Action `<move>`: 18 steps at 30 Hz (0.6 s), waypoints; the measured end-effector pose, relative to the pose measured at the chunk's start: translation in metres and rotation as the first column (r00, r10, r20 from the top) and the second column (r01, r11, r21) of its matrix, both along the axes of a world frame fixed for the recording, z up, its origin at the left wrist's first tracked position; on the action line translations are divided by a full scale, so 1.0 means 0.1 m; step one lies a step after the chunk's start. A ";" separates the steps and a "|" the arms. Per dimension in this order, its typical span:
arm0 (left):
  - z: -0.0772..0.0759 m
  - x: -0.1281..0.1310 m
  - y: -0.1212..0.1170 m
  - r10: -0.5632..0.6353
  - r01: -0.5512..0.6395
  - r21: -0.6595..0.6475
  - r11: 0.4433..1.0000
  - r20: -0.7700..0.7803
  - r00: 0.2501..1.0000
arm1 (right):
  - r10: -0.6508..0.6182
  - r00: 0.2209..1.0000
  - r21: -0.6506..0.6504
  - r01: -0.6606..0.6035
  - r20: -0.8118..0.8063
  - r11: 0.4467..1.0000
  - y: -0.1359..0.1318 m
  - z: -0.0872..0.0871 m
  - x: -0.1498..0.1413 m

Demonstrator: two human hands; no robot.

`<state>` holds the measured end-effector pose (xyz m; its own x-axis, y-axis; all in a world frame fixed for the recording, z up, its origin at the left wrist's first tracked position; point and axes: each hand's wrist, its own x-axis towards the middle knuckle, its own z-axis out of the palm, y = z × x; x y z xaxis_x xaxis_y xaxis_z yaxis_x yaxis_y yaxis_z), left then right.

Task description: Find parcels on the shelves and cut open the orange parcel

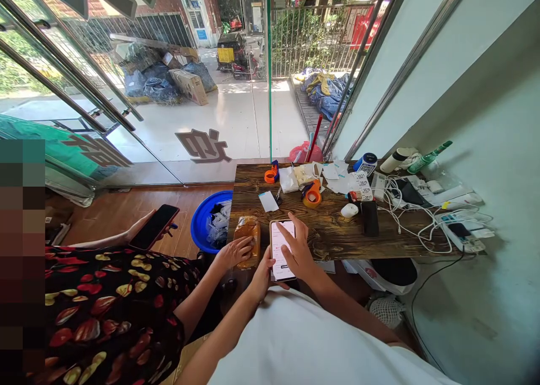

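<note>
Far left of the frame there's another person in a flowered dress point(105, 306), one hand holding a dark phone point(154, 226) up by the wood floor, the other hand point(233, 253) resting on an amber plastic packet point(248, 230) at the near edge of the wooden table point(329, 233). Behind that, a blue tub point(202, 216) stuffed with clear bags sits on the floor.

Center-bottom is where the action is. The left hand point(262, 275) cups the white-screen phone point(282, 249) from below, fingers curled round its left edge and bottom, thumb side mostly hidden. The right hand point(300, 250) lies over the phone's right side, index finger stretched out with the tip on the screen, other fingers loosely folded. My read: mid-tap or mid-scroll through some listing. Next move just needs a light, well-aimed press while the lower hand keeps it steady.

The phone stands upright in portrait, just over the table's near edge, showing a bright white page with rows of small text I can't read, and a dark strip at the bottom.

Further right: orange tape dispenser point(312, 195), paper labels point(358, 184), a white mouse point(349, 210), then a tangle of white cables point(422, 205) and chargers toward the wall.
</note>
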<state>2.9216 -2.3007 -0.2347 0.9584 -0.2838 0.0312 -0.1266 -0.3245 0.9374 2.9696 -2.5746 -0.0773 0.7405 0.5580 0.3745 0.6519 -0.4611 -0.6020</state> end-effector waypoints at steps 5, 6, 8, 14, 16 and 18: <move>0.08 0.12 -0.01 -0.162 0.150 0.135 0.979 0.086 0.983 | -0.018 0.999 0.037 0.019 -0.029 0.999 -0.01 -0.04 -0.01; 0.10 0.14 -0.01 -0.176 0.159 0.160 0.974 0.095 0.980 | -0.017 0.999 0.035 0.018 -0.031 0.999 -0.01 -0.04 -0.02; 0.13 0.18 -0.01 -0.202 0.178 0.205 0.963 0.103 0.974 | -0.010 0.999 0.025 0.011 -0.031 1.000 -0.01 -0.03 -0.02; 0.21 0.25 -0.01 -0.288 0.256 0.282 0.925 0.078 0.955 | 0.013 1.000 0.005 -0.013 -0.012 1.000 0.00 -0.01 0.00; 0.22 0.28 0.00 -0.295 0.266 0.286 0.921 0.064 0.953 | 0.006 0.999 0.059 -0.004 -0.044 0.998 0.00 -0.04 -0.01; 0.22 0.30 0.00 -0.281 0.256 0.277 0.926 0.054 0.958 | -0.028 0.992 0.180 0.049 -0.121 0.982 0.02 -0.09 -0.03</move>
<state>2.9515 -2.3009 -0.2129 0.8415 -0.5403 0.0035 -0.3246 -0.5004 0.8026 2.9670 -2.5728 -0.0859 0.8049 0.4588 0.3764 0.5556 -0.3600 -0.7494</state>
